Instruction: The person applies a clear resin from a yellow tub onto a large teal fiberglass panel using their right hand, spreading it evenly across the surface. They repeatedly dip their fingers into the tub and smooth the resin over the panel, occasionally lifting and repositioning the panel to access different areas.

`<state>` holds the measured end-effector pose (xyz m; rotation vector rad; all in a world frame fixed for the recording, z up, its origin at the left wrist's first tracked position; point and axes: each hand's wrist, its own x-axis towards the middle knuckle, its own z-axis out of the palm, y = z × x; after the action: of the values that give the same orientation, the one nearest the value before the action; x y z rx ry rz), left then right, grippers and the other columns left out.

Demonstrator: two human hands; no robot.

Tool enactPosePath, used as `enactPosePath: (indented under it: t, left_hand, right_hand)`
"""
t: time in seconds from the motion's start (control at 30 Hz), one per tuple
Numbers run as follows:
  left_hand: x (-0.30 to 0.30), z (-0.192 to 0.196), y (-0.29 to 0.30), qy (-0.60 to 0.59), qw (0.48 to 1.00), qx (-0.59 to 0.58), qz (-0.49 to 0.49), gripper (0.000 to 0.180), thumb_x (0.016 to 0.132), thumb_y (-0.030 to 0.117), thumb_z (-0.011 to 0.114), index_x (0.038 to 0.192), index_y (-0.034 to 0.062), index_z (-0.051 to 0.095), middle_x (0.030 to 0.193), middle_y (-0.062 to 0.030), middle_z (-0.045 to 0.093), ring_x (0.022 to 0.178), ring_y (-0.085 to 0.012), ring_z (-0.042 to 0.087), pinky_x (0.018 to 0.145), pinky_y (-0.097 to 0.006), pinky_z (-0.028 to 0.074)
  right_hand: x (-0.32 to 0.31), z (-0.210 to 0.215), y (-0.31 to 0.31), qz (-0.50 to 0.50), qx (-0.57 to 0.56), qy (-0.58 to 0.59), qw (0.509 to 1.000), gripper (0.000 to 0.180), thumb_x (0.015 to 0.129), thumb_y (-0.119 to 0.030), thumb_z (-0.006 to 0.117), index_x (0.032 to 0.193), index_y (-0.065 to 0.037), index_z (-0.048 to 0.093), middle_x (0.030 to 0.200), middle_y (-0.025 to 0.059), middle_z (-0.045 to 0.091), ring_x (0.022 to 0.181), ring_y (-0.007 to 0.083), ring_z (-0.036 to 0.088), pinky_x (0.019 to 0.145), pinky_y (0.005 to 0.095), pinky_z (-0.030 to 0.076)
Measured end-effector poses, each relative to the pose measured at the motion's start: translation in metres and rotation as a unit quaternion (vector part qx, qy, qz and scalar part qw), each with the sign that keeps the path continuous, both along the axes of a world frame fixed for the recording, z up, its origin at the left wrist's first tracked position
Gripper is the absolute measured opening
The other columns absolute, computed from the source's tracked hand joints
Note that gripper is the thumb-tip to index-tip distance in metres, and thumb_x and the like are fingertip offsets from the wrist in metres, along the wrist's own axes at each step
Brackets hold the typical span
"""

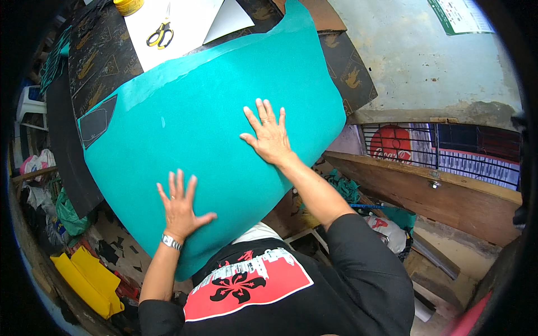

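A large teal sheet, by its look leather or a leather-like material [224, 84], spreads over the dark table and hangs over its near edge toward my body. My left hand [182, 210] lies on its near left part, fingers spread, a ring and a metal watch on that arm. Farther up and to the right, my right hand [270, 134] rests flat on the sheet with its fingers apart. Neither hand grips anything. At the sheet's left edge lies a small dark angular piece [97, 123] with a pale outline.
Black-and-yellow scissors [161, 35] lie on white paper [193, 17] at the back, beside a yellow round container [128, 5]. Yellow folded material [89, 280] sits low on the left. Teal scraps [343, 187] lie below right, near a wooden ledge [414, 187] under a barred opening.
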<state>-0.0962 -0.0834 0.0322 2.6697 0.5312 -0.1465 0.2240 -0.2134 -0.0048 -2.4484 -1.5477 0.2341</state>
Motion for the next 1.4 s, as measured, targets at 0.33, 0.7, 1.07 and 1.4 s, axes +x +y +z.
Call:
enactPosePath:
  t: [0.33,0.7,1.07,1.4]
  left_hand:
    - [-0.038,-0.045,-0.032,-0.013,0.975,0.166,-0.147,0.068,0.087,0.012,0.056,0.149,0.033,0.037,0.16,-0.001,0.026,0.148,-0.0255,0.023,0.115,-0.062,0.019]
    - [-0.019,0.009,-0.027,-0.078,0.993,-0.069,-0.047,0.068,0.073,0.028,0.078,0.137,0.0252,0.054,0.151,-0.0073,0.04,0.142,-0.0278,0.031,0.114,-0.058,0.02]
    - [0.089,0.077,0.046,-0.343,0.817,-0.453,0.101,0.029,0.087,0.007,0.072,0.115,0.001,0.068,0.103,-0.0115,0.069,0.089,-0.0153,0.067,0.076,-0.027,0.055]
    - [0.027,0.065,0.099,-0.414,0.902,-0.117,-0.021,0.025,0.074,0.01,0.078,0.098,0.0156,0.074,0.099,-0.0028,0.067,0.083,-0.0201,0.066,0.069,-0.031,0.053]
  right_hand:
    - [-0.005,0.007,0.004,-0.03,-0.022,-0.055,0.998,0.071,0.094,-0.057,0.049,0.153,-0.023,0.031,0.16,0.0156,0.02,0.149,0.0337,0.015,0.115,0.0656,0.008]
    - [0.043,0.055,-0.029,-0.292,0.299,0.191,0.888,0.073,0.099,-0.059,0.037,0.155,-0.014,0.024,0.159,0.0227,0.017,0.148,0.0355,0.016,0.116,0.0582,0.017]
    - [-0.108,0.149,0.062,-0.133,0.367,0.826,0.406,0.093,0.088,-0.074,0.042,0.157,-0.021,0.009,0.16,0.0191,0.009,0.146,0.0384,0.02,0.114,0.0575,0.03]
    - [-0.158,0.132,0.091,-0.194,0.341,0.906,0.156,0.094,0.087,-0.071,0.051,0.157,-0.022,0.011,0.161,0.02,0.001,0.147,0.0402,0.015,0.116,0.0548,0.026]
